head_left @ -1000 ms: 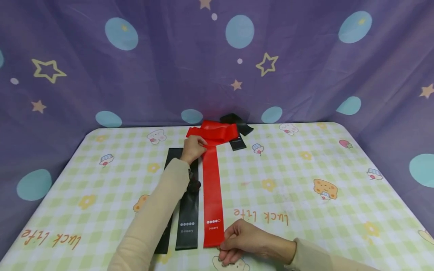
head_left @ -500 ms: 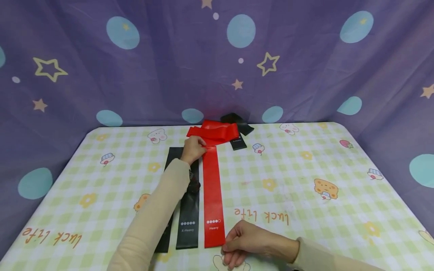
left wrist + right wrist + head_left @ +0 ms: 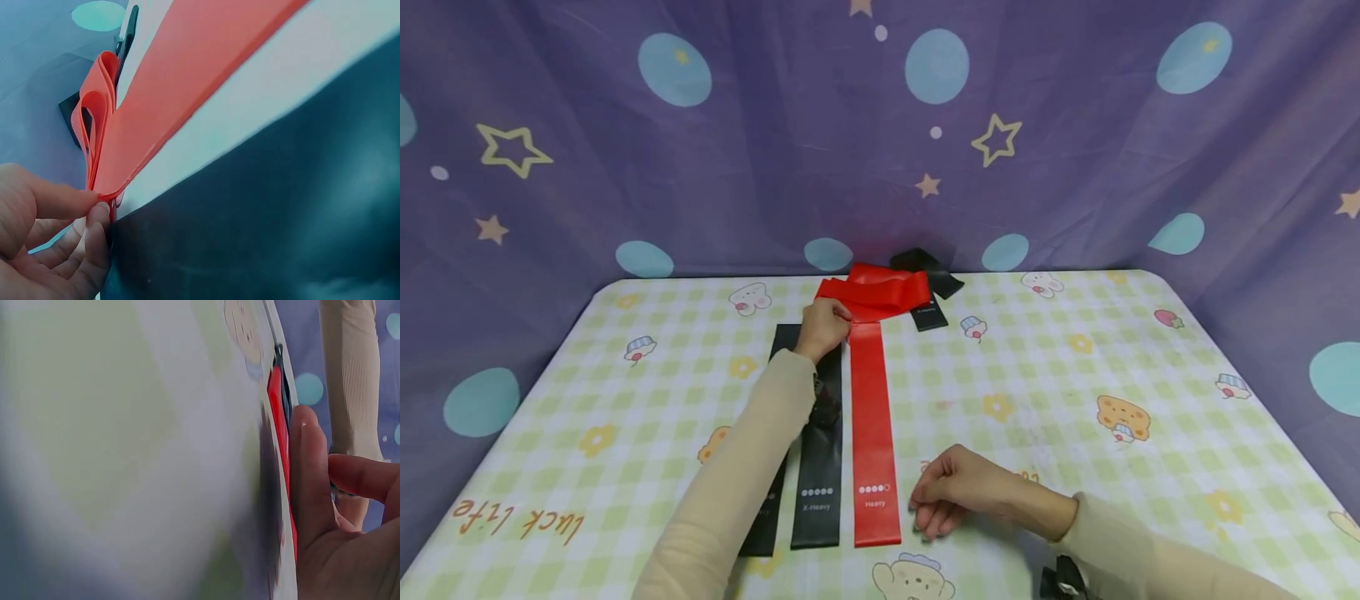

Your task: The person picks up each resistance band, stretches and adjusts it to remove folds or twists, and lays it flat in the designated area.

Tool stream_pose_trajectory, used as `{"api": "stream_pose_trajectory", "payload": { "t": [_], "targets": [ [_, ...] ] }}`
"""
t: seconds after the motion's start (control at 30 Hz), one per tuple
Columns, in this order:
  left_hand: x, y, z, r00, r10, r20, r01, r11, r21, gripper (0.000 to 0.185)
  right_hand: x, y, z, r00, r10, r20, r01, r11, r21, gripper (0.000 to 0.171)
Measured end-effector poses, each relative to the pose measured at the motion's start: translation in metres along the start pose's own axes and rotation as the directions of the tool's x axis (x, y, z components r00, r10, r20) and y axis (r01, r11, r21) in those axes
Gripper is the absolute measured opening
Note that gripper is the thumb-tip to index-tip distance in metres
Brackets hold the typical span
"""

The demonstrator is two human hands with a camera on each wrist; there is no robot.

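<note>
1. At the left grip, in the head view: pinching the red band [image 3: 874,433] by its left edge with the left hand [image 3: 823,327], just nearer the person than the folded red loops [image 3: 880,293]. Left of the pinch, under the arm: an X-Heavy black band [image 3: 818,512] and a second black band [image 3: 763,533]. Just right of the red band's near end: holding the right hand [image 3: 958,492] loosely curled, apart from it.
2. At the left wrist: pressing thumb to fingertip on the red edge, loops just beyond.
3. At the right wrist: showing red past bent fingers, a sleeve [image 3: 350,375] farther off.
</note>
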State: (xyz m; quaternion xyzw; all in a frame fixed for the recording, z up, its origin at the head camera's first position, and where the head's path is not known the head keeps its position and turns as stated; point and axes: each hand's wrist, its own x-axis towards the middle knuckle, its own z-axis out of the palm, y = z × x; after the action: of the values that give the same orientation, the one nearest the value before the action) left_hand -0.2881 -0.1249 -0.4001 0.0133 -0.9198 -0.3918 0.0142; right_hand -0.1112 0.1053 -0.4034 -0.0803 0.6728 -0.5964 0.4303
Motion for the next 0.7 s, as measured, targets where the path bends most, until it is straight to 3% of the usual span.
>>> {"api": "stream_pose_trajectory", "payload": {
  "t": [0.37,0.7],
  "targets": [
    [0.002,-0.01,-0.004,0.997,-0.029,-0.07,0.029,1.0,0.0,0.019,0.021,-0.015,-0.027,0.991,-0.028,-0.129,0.024,0.999,-0.038,0.019],
    [0.0,-0.011,-0.009,0.996,-0.022,-0.087,0.021,1.0,-0.012,0.022,0.065,-0.045,-0.046,0.951,-0.06,-0.305,0.056,0.998,-0.021,0.016]
  ]
}}
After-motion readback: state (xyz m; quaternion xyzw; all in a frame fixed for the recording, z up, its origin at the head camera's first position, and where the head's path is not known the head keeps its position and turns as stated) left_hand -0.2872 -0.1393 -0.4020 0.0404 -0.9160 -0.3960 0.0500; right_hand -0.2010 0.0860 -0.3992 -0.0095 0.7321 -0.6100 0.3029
